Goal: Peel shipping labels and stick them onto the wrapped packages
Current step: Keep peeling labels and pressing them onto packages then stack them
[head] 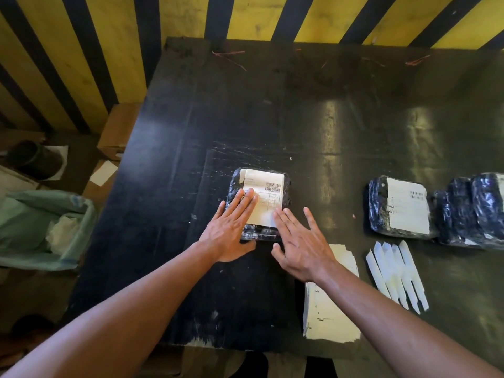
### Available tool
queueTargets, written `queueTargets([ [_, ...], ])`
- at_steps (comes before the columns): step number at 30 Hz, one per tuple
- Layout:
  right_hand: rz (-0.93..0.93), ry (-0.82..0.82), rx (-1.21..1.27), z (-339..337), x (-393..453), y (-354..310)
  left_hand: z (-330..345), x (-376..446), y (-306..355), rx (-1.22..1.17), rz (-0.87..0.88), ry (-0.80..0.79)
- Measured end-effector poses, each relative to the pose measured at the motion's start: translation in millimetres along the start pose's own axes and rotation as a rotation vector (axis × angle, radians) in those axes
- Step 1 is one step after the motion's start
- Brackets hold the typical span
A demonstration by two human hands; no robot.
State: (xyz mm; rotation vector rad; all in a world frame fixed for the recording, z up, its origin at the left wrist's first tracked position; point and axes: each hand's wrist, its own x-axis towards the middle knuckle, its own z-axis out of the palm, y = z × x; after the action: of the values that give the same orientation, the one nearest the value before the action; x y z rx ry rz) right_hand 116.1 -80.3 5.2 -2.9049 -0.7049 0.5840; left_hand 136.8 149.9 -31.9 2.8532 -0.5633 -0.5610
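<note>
Both hands lie flat and open on a package [260, 203] wrapped in dark plastic, which sits near the middle of the black surface [272, 118]. A white label [266, 193] with barcodes covers most of the package's top. The left hand [229, 230] presses its fingers on the label's left side, thumb tucked at the package's near edge. The right hand [301, 246] has its fingers spread, the fingertips on the label's near right corner; that corner is blurred, so whether they press or just touch it is unclear. Neither hand grips anything.

Under the right wrist lies a stack of labels [331, 304]. Just right of it sit white backing strips [395, 274], fanned out. Further right, a second labelled package [399, 207] rests beside more wrapped packages [469, 211] at the frame's edge. A bin [41, 227] lined with a green bag stands left of the surface.
</note>
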Motion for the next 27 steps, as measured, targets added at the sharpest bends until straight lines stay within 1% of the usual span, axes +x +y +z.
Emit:
queueTargets([
  [3, 0.083, 0.041, 0.044, -4.1, -0.1, -6.1, -1.2, 0.7, 1.3, 0.000, -0.015, -0.008],
  [6, 0.009, 0.089, 0.100, 4.5, 4.8, -27.7, 0.9, 1.9, 1.6, 0.014, -0.023, -0.014],
  [8, -0.035, 0.103, 0.081, 21.9, 6.9, -39.1, 2.0, 3.2, 0.0, 0.029, -0.026, -0.022],
  [11, 0.007, 0.159, 0.005, 47.5, -1.6, -30.5, 2.8, 4.4, -0.6, 0.049, -0.023, -0.024],
  [13, 0.024, 0.159, -0.022, 55.4, -14.4, -19.2, 3.3, 4.2, -0.3, 0.047, -0.024, -0.016],
  [16, 0.022, 0.191, -0.014, 52.4, -26.5, -15.8, 5.6, 4.4, -0.5, 0.050, -0.024, -0.002],
  [20, 0.035, 0.285, 0.100, 30.9, -14.2, -24.8, 4.7, 4.0, 2.2, 0.074, -0.035, 0.002],
  [22, 0.031, 0.245, 0.134, 27.1, -0.4, -26.2, 5.2, -0.8, 8.7, 0.143, -0.039, 0.037],
  [25, 0.080, 0.123, 0.132, 30.3, 15.6, -26.4, 19.7, -17.3, 24.3, 0.273, -0.013, 0.091],
  [27, 0.095, 0.112, 0.118, 33.0, 18.5, -27.5, 34.2, -31.7, 33.5, 0.318, -0.012, 0.106],
])
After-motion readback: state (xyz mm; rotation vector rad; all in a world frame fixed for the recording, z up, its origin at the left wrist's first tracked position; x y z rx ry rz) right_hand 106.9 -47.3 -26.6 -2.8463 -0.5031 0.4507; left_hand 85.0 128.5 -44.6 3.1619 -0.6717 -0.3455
